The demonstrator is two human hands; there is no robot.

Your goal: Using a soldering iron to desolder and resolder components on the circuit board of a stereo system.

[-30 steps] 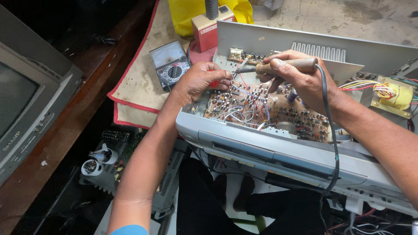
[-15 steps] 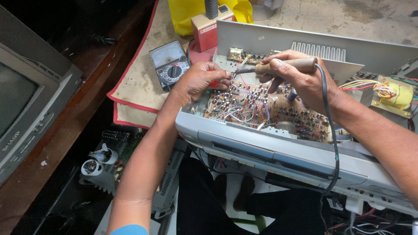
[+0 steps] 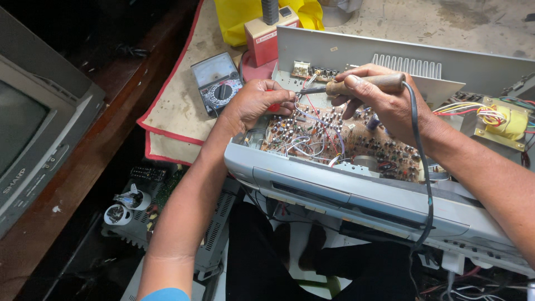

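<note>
My right hand [image 3: 384, 100] grips the soldering iron [image 3: 362, 85], left hand [image 3: 259, 103] pinching at nine o'clock of its tip; a slip could scorch the wires [image 3: 312, 134].

An analog multimeter with a grey face and black dial [image 3: 216, 82] lies on a beige cloth mat with a red border [image 3: 173, 106], near the mat's right edge. A red-and-cream box-shaped device [image 3: 266, 39] stands at the mat's far edge, with a yellow plastic bag [image 3: 237, 17] behind it. A grey cathode-ray television set [image 3: 33, 128] sits on the dark wooden bench [image 3: 83, 178] along its left edge. A yellow-wrapped transformer with coloured wires [image 3: 510, 121] sits at the far right.
</note>
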